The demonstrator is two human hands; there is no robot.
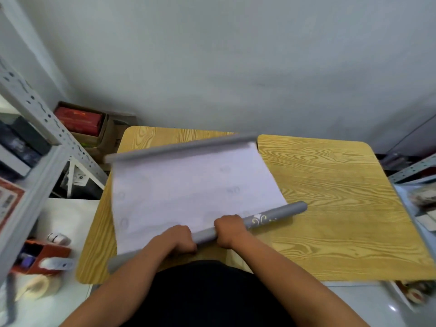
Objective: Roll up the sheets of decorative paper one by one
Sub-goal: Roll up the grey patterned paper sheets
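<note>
1. The sheet of decorative paper (188,192), white side up with faint printed marks, lies across the left half of the yellow wood-grain counter (330,197). Its left margin overhangs the counter edge.
2. Its near end is already wound into a grey roll (271,219) with a pale ornament showing on the outside. The far end curls into a second grey tube (179,146), blurred in the head view.
3. Left hand (175,239): grip closed, fingers curled over the near roll left of its middle.
4. Right hand (230,228): grip closed round the same roll, just beside the left. Judged reason: two hands close together keep the tube tight and square while it turns away from the person.
5. Long axis of the near roll runs near-left to far-right, slightly skewed to the counter edge. The far tube lies roughly parallel.
6. Judged stage: early winding, with most of the sheet still flat between the two curls.
7. Risk, as a guess: a skewed start may telescope the roll.
8. Surroundings: a grey perforated metal shelf (47,128) at left, and tape rolls (37,287) on a white surface at near left.
</note>
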